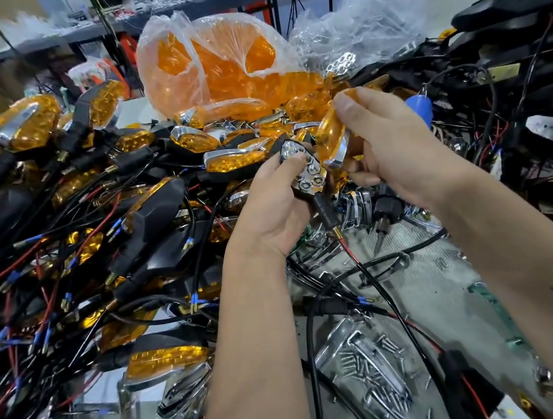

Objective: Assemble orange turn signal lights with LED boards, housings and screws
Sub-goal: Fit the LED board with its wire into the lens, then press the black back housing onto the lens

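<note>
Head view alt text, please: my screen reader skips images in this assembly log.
A person's left hand holds a black housing with its LED board exposed, while the right hand holds an orange lens beside it. A heap of finished orange turn signals lies left; loose screws lie below.

At frame center, the left hand (278,205) grips a black housing (305,171) with its LED reflector showing; just right, the right hand (395,147) pinches an orange lens (330,134) beside it.

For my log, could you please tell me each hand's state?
Left hand: holding black housing with LED board.
Right hand: holding orange lens.
</note>
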